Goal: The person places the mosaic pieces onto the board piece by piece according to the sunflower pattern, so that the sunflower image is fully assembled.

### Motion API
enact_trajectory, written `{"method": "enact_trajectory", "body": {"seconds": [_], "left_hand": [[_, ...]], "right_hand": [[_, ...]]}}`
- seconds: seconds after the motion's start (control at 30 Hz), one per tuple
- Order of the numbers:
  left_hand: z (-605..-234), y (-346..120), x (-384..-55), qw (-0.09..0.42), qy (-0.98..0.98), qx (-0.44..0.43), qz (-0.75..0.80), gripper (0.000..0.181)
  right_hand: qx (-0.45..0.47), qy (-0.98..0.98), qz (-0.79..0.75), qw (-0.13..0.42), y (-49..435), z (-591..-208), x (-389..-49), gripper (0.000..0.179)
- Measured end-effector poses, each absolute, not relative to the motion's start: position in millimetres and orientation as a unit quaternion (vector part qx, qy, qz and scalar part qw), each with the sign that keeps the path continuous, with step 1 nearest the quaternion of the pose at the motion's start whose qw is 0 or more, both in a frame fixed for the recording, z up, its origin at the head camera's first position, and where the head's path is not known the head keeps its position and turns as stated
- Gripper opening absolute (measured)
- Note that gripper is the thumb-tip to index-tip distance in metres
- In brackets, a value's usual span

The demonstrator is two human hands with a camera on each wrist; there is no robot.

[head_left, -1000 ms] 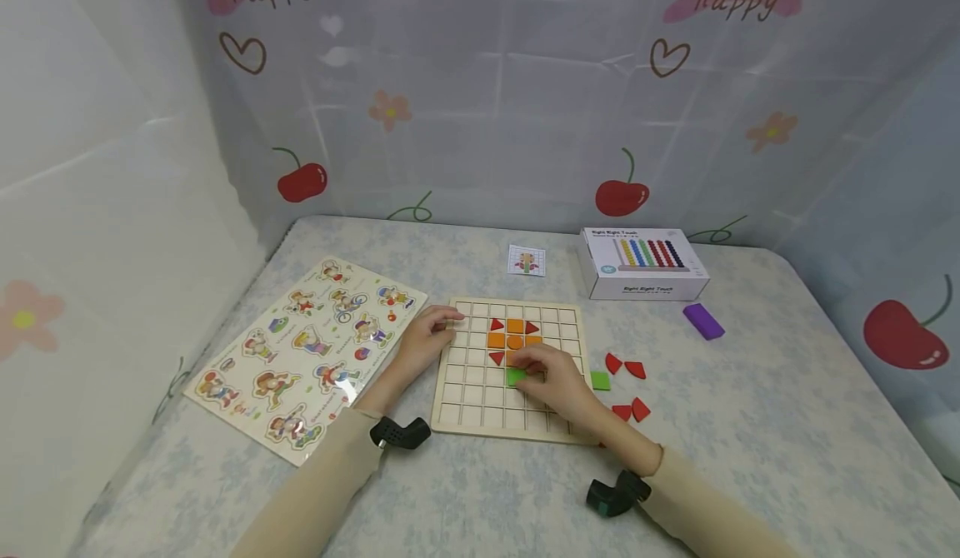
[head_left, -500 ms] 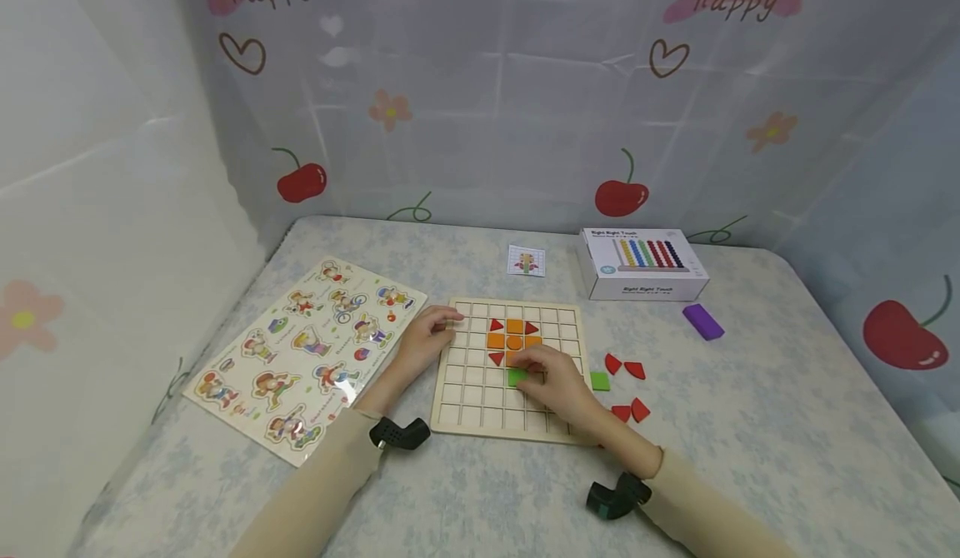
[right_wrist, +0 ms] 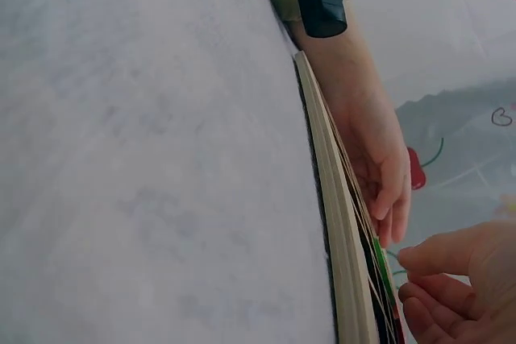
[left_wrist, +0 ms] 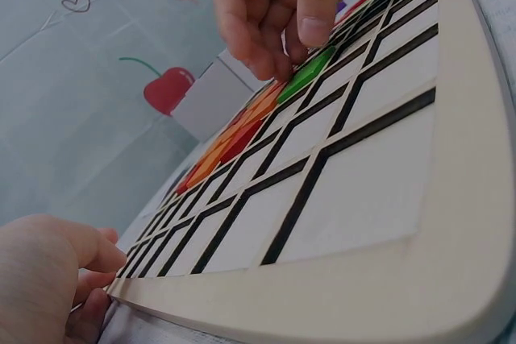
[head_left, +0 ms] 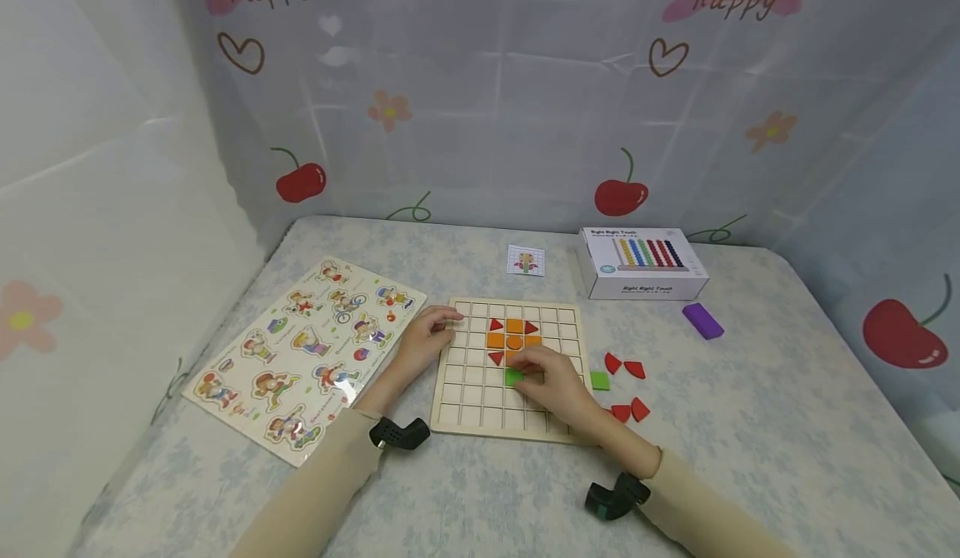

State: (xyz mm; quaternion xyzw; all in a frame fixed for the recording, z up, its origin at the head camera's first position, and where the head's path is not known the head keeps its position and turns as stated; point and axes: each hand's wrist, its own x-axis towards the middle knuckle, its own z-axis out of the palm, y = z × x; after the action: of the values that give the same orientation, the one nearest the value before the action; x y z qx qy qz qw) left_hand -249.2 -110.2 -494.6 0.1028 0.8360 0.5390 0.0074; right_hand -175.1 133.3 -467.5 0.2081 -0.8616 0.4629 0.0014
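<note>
A square wooden grid board [head_left: 450, 396] lies flat on the table. Its upper left edge is gripped by my left hand [head_left: 426, 340], index finger reaching over the frame; the left wrist view also shows this hand [left_wrist: 48, 271] at the board's side. My right hand [head_left: 555, 381] pinches a green square tile [head_left: 512, 377] low over a cell just below the orange pieces. In the left wrist view the green tile [left_wrist: 306, 76] sits under the fingertips. Orange tiles [head_left: 496, 340], an orange disc [head_left: 514, 342] and red triangular pieces [head_left: 497, 325] fill nearby cells.
Right of the board lie a loose green tile [head_left: 600, 381] and several red pieces [head_left: 634, 370]. A small pattern card [head_left: 527, 261], a white box [head_left: 642, 265] and a purple block [head_left: 703, 321] are farther back. A picture puzzle board [head_left: 307, 358] lies at left.
The green tile under my right fingers has shifted very slightly left. My left hand and the board stay where they were.
</note>
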Motion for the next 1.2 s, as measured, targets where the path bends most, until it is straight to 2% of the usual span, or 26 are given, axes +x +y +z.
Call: {"method": "enact_trajectory", "body": {"seconds": [0.3,0.67,1.2], "left_hand": [[-494.6,-107.1,-248.2,0.005,0.837,0.101,0.538,0.024],[-493.5,-109.0,-249.1,0.008,0.836,0.1,0.54,0.024],[-494.6,-110.0,-248.3,0.007,0.835,0.108,0.539,0.024]], "right_hand": [[0.183,-0.869,0.458,0.038,176.3,-460.6,-171.8,0.024],[0.097,-0.891,0.443,0.012,235.2,-461.6,-156.1,0.039],[0.101,-0.903,0.417,0.018,245.7,-473.6,-155.6,0.048]]}}
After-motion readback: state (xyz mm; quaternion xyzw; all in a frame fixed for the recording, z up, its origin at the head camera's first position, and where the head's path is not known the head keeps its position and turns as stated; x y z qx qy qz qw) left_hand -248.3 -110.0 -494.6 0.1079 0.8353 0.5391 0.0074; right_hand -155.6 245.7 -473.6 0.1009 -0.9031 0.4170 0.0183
